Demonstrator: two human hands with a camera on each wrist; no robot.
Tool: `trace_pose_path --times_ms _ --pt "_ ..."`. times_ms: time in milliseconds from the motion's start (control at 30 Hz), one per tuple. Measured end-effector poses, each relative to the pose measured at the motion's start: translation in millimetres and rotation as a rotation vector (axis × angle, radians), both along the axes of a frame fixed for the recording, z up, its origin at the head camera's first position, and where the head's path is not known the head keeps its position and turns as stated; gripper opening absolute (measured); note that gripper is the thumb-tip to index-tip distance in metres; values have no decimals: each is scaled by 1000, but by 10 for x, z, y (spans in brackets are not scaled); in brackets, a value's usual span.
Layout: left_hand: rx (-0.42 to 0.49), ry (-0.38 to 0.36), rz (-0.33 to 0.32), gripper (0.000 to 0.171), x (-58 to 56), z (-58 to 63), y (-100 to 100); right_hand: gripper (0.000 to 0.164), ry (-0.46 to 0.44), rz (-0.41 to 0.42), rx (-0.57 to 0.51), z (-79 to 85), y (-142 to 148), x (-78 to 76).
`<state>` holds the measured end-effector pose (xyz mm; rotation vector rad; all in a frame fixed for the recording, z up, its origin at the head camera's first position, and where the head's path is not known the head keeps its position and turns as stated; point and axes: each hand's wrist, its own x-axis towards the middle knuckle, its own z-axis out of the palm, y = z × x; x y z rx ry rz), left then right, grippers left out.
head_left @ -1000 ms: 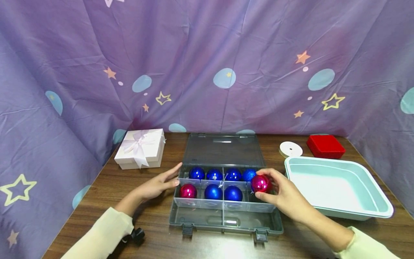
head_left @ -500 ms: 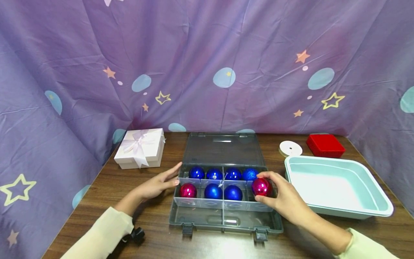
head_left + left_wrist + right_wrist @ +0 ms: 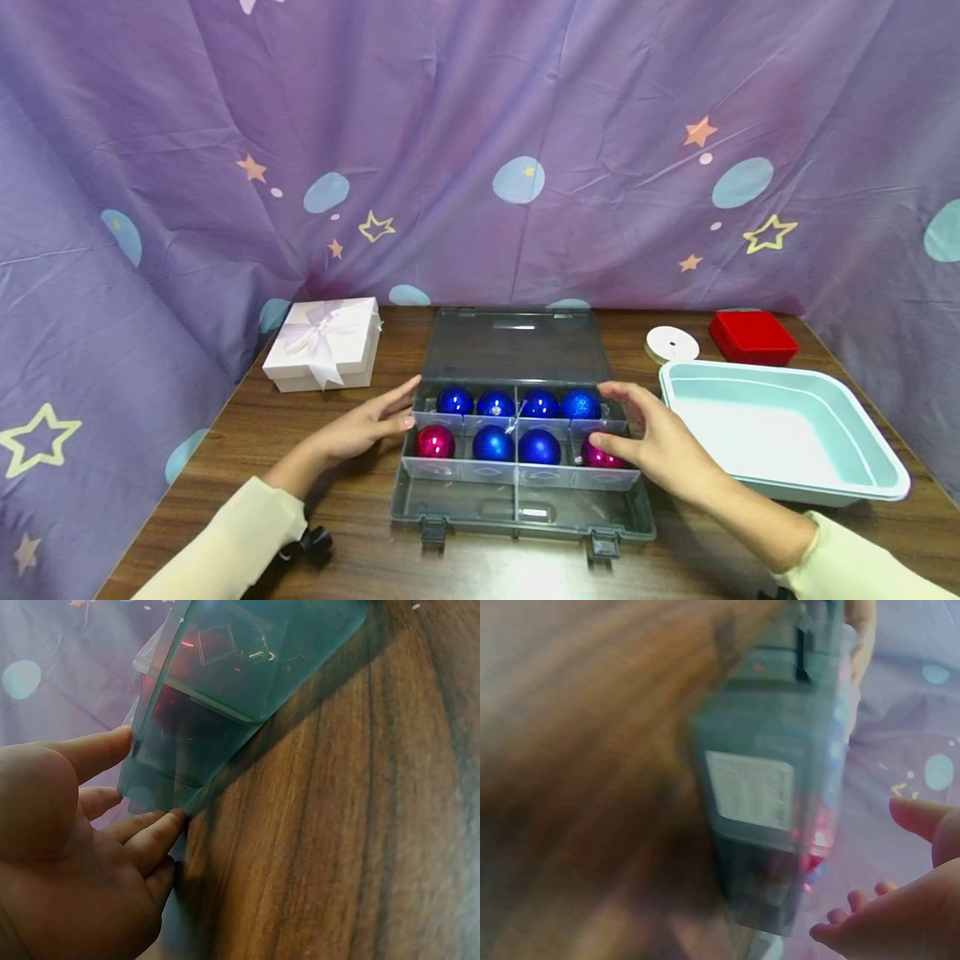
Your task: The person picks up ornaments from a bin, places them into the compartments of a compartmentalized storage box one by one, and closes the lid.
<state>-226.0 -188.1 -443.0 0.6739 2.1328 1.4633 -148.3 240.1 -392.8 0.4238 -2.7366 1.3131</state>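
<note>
A dark translucent divider case (image 3: 461, 504) lies open on the table, its lid (image 3: 517, 346) folded back. In its back row sit several shiny blue Christmas baubles (image 3: 496, 404). The middle row holds a magenta bauble (image 3: 435, 442) at the left end, two blue baubles (image 3: 539, 447) and another magenta bauble (image 3: 600, 455) at the right end. My right hand (image 3: 671, 454) hovers over that last one, fingers and thumb spread apart, the thumb overlapping it in the head view. With extended fingers, my left hand (image 3: 90, 847) touches the case's left side wall.
Right of the case stands a pale green basin (image 3: 795, 379). Behind it are a white ribbon spool (image 3: 672, 344) and a red box (image 3: 753, 337). A white gift box (image 3: 322, 343) with a bow sits at the back left, before a purple curtain (image 3: 450, 150).
My right hand has lowered the magenta bauble into the middle row's right-end compartment and let go, its fingers spreading. The left hand has stayed at the case's side.
</note>
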Motion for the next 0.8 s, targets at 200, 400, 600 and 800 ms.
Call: trace_pose_path --times_ms 200,400,600,800 --pt "11 -8 3 77 -28 54 9 80 -107 -9 -49 152 -1 -263" --pt "-21 25 40 76 -113 147 51 97 -218 -11 -40 186 18 -559" --pt "-78 81 113 77 -255 215 158 111 -355 -39 -95 158 30 -823" --pt "-96 80 196 78 -394 236 320 113 -430 -78 -100 68 25 -1020"
